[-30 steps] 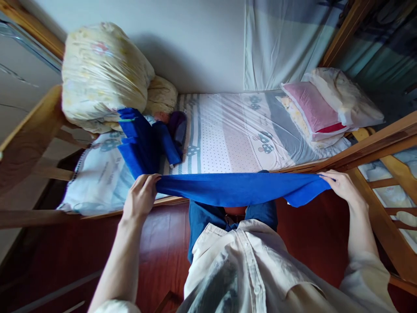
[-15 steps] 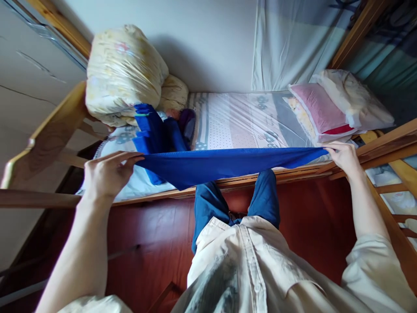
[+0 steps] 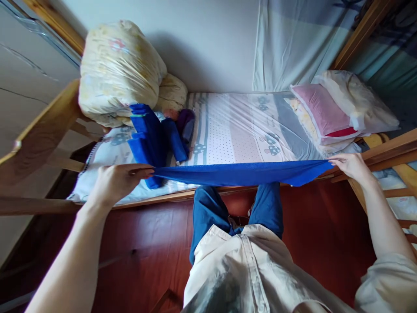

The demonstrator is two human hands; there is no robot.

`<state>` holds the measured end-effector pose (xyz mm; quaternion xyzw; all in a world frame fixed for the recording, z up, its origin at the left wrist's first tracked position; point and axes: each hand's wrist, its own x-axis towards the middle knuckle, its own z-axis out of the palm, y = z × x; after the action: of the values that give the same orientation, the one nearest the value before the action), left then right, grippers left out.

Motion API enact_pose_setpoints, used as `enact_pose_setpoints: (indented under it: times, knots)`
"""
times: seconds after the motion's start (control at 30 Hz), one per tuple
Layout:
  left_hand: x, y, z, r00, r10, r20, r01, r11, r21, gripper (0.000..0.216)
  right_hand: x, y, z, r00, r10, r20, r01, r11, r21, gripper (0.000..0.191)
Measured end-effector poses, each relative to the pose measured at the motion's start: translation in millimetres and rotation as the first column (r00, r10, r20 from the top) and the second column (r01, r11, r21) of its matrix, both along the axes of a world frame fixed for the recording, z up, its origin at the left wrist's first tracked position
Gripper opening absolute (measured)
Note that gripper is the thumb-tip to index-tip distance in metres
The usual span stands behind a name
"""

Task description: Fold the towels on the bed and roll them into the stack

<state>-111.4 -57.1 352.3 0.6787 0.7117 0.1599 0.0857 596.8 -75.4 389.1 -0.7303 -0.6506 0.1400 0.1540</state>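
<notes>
A blue cloth (image 3: 241, 173) is stretched sideways in front of me, its stitched top edge almost straight. My left hand (image 3: 120, 182) pinches one end between thumb and fingers. The other end is pinched by my right hand (image 3: 350, 167), close to the bed's wooden rail. The lower part of the cloth hangs in folds above my knees. Behind its left end, a stack of folded blue cloth (image 3: 148, 134) lies on the bed, with a rolled dark blue piece (image 3: 176, 140) and a dark purple bundle (image 3: 187, 121) beside it.
The bed (image 3: 224, 126) has a patterned sheet and a wooden frame. A large cream quilt bundle (image 3: 120, 74) stands at its left end. Pink bedding (image 3: 321, 106) and a plastic-wrapped bundle (image 3: 355, 100) lie at the right. A pale curtain (image 3: 286, 43) hangs behind; the floor (image 3: 146, 243) is reddish brown.
Both hands have come slightly lower and nearer to me with the blue cloth. The left hand has moved a little rightward, and the cloth's drooping left corner has drawn up.
</notes>
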Motion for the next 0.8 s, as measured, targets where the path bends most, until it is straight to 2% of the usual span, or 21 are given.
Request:
enact_pose_setpoints:
  times: [0.17,0.23,0.3,0.37,0.47,0.53,0.6,0.7,0.8]
  knots:
    - [19,71,-26.0,0.998,-0.011,0.063,0.021,0.987,-0.16,0.036,-17,61,-10.6,0.996,-0.046,0.07,0.053,0.994,-0.099,0.022]
    - [28,100,-34.2,0.997,-0.002,0.08,0.014,0.988,-0.153,0.036,-24,88,-16.6,0.993,-0.056,0.109,0.065,0.994,-0.085,0.023]
    - [36,123,-39.5,0.996,0.009,0.086,-0.005,0.998,-0.056,0.036,-29,112,-23.1,0.985,-0.078,0.154,0.082,0.996,-0.025,0.024]
    - [42,138,-44.1,0.995,0.015,0.102,-0.027,0.993,0.116,0.036,-31,131,-31.7,0.977,-0.121,0.177,0.112,0.992,0.058,0.026]
    - [43,146,-57.2,0.993,-0.012,0.119,-0.032,0.932,0.362,0.039,-26,150,-53.2,0.962,-0.191,0.195,0.156,0.971,0.181,0.028]
    - [41,144,-73.5,0.995,-0.032,0.099,-0.014,0.903,0.429,0.041,-20,158,-75.2,0.956,-0.208,0.209,0.155,0.957,0.243,0.03]
    - [36,139,-96.7,0.996,-0.048,0.078,0.01,0.902,0.432,0.041,-14,162,-103.0,0.959,-0.187,0.214,0.122,0.951,0.286,0.033]
    - [29,132,-142.4,0.994,-0.078,0.07,0.047,0.93,0.366,0.041,-9,163,-152.9,0.973,-0.123,0.198,0.061,0.954,0.293,0.036]
    - [21,123,-195.1,0.992,-0.104,0.075,0.082,0.966,0.246,0.04,-12,159,-207.8,0.988,-0.022,0.151,-0.016,0.97,0.243,0.036]
